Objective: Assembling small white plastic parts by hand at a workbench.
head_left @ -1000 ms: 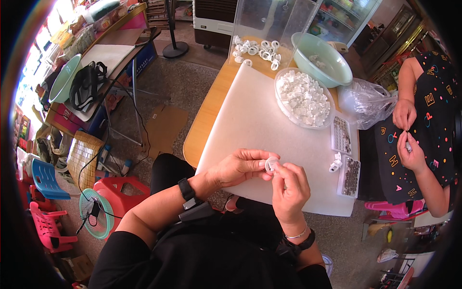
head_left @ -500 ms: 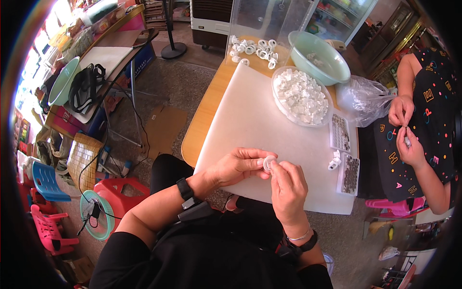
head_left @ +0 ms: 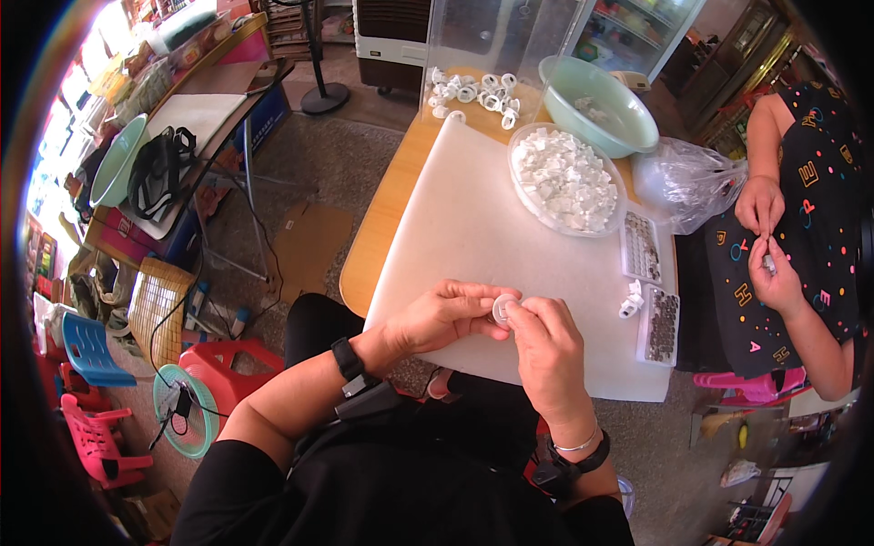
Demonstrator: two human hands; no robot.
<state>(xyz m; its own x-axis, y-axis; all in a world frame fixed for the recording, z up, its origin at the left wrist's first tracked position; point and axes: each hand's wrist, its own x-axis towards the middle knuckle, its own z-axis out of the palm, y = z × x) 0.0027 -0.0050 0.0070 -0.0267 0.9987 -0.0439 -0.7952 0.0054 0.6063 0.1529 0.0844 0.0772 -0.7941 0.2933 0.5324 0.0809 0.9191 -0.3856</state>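
Above the near part of the white board [head_left: 437,227], both hands meet at a small round white plastic part [head_left: 501,309]. My left hand [head_left: 444,315] pinches it between thumb and fingers. On its right edge, the thumb and fingertips of my right hand [head_left: 549,350] are pressed together. They partly hide the piece, and whether they hold a second small part cannot be seen. Farther off stands a clear round tub [head_left: 516,187] heaped with small white plastic pieces [head_left: 569,177]. Nearer on the right lie two trays of small greyish parts [head_left: 642,246] [head_left: 661,328] and a white fitting [head_left: 631,298].
Several white ring-shaped fittings [head_left: 469,91] lie by a clear upright box at the table's far end. A green basin [head_left: 628,136] and a plastic bag [head_left: 683,182] stand far right. At the right, another person's hands [head_left: 769,241] work on something small. A red stool [head_left: 246,364] is at left.
My right hand has shifted slightly right and down, its fingers still at the round part. The part has turned a little in my left hand. The view has moved slightly.
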